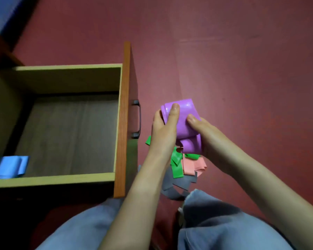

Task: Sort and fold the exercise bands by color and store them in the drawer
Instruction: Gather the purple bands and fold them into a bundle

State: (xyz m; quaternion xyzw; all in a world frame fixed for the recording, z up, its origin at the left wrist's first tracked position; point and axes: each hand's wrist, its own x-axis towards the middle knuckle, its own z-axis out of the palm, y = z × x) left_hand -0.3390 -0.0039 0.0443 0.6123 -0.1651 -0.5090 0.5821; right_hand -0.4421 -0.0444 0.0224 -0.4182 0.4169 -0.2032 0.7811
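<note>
A folded blue band [9, 166] sits in the near left corner of the open drawer [69, 66]. Just right of the drawer's front, the left hand [163, 130] curls thumb and fingers round the folded purple band [183, 121]. The right hand [206, 138] pinches its other side. The bundle's long side runs roughly parallel to that front. The drawer lies leftward, so the left hand looks nearer. A pile of loose bands [177, 168] lies on the floor beneath.
</note>
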